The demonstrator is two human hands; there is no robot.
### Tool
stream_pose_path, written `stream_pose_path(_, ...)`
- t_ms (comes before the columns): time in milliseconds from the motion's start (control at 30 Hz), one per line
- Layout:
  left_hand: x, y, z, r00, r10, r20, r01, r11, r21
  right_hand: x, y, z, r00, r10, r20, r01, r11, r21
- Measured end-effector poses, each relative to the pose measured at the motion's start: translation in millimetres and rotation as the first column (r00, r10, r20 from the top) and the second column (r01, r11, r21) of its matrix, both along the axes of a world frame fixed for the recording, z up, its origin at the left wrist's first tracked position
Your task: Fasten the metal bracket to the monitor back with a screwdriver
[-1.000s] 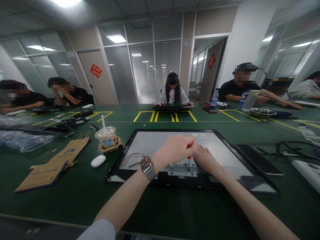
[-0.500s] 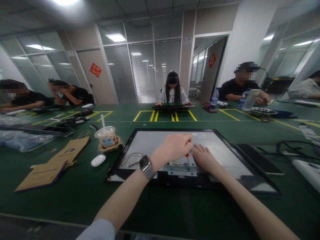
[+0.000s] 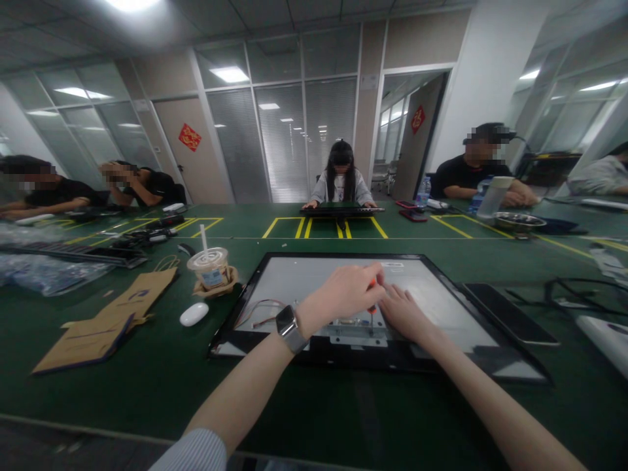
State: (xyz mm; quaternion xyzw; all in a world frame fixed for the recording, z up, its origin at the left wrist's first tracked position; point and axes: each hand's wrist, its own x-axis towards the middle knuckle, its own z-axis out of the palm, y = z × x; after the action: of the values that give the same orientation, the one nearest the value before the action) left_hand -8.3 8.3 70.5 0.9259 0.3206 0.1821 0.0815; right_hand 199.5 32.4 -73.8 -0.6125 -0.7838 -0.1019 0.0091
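Note:
An orange-handled screwdriver (image 3: 372, 310) stands nearly upright, its thin shaft pointing down at a metal bracket (image 3: 354, 340) near the front edge of a display panel (image 3: 289, 275). My left hand (image 3: 346, 288), with a watch on the wrist, is closed around the handle. Close beside it on the right, my right hand (image 3: 405, 311) lies over the panel with its fingers stretched out toward the screwdriver. Whether those fingertips touch the tool is hidden. The panel lies face down, grey back up with a black frame, and thin wires (image 3: 265, 311) run across its left part.
Left of the panel are a drink cup (image 3: 210, 268) in a cardboard holder, a white mouse-shaped case (image 3: 194, 314) and a flattened paper bag (image 3: 103, 320). A dark phone (image 3: 510, 313) and black cables (image 3: 583, 294) lie to the right. Several people sit around the green table (image 3: 314, 412).
My left hand has shifted slightly and its grip has turned, so more of the orange handle shows. My right hand stays nearly in place on the panel. The view has moved slightly.

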Motion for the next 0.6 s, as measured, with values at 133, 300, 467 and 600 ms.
stream_pose_path(133, 0.5, -1.8, 0.6, 1.000, -0.002, -0.005, 0.002, 1.000, 0.011, -0.2, 0.4, -0.7, 1.000, 0.003, -0.009, -0.003, 1.000, 0.009)
stream_pose_path(300, 1.4, 2.0, -3.9, 0.998, 0.065, -0.028, -0.063, 0.995, 0.073, -1.3, 1.4, -4.2, 1.000, -0.025, -0.005, 0.025, 1.000, 0.009)
stream_pose_path(467, 0.8, 2.5, -4.3, 1.000, 0.019, -0.013, -0.019, 0.999, 0.050, -0.3, 0.9, -3.8, 1.000, -0.004, -0.007, 0.004, 0.999, 0.041)
stream_pose_path(600, -1.9, -0.8, 1.8, 0.999, 0.002, -0.034, -0.003, 1.000, -0.019, 0.7, 0.5, -2.4, 1.000, 0.006, -0.002, -0.006, 0.999, 0.034)
